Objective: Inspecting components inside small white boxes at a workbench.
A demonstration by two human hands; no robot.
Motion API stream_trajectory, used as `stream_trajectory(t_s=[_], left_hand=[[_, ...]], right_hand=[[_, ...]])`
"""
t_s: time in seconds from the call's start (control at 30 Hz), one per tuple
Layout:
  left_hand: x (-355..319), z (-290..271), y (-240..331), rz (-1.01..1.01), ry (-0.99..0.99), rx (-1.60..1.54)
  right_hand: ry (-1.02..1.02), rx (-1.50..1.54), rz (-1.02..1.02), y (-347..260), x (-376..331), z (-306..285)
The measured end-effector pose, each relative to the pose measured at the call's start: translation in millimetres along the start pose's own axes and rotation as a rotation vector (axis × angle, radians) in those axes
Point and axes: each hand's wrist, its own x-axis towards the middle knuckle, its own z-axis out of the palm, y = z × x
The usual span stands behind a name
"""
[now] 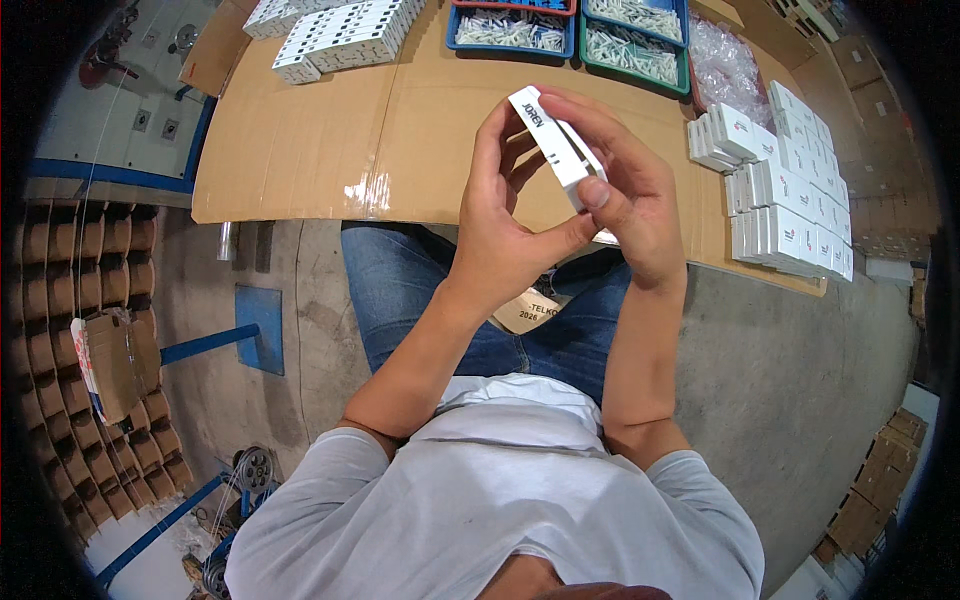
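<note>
Between my two hands a small white carton (548, 142) is held tilted above the near edge of the cardboard-covered table. Dark printing marks its narrow face, and a dark gap along the right side shows it partly open. My left hand (505, 215) curls round it from the left, its fingers behind the carton and its thumb reaching toward the lower end. From the right, my right hand (640, 190) grips it, fingers over the upper end and thumb pressed on the lower corner. The carton's inside cannot be made out.
Flattened cardboard (300, 150) covers the table. Stacked white cartons (355, 40) stand at far left, with more cartons (790, 200) at right. Blue trays (510, 50) and a green tray (640, 85) hold small white parts. Clear plastic bags (725, 65) fill a bin beside them.
</note>
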Motion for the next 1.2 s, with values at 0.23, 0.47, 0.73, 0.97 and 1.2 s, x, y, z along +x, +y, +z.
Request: stream_trajectory(t_s=[0.23,0.47,0.73,0.97,1.2], left_hand=[[-2,1,0,0.027,0.008,-0.020],[-1,2,5,0.007,0.013,-0.066],[-4,5,2,-0.013,0.085,-0.086],[-5,2,-1,-0.032,0.054,-0.107],[-4,4,-4,-0.064,0.086,-0.126]], right_hand=[[0.002,0.126,-0.028,5,1,5],[0.005,0.141,-0.087,7,1,5],[0.084,-0.017,-0.145,6,1,13],[0.124,-0.129,-0.083,2,2,17],[0.088,-0.123,-0.027,5,1,12]])
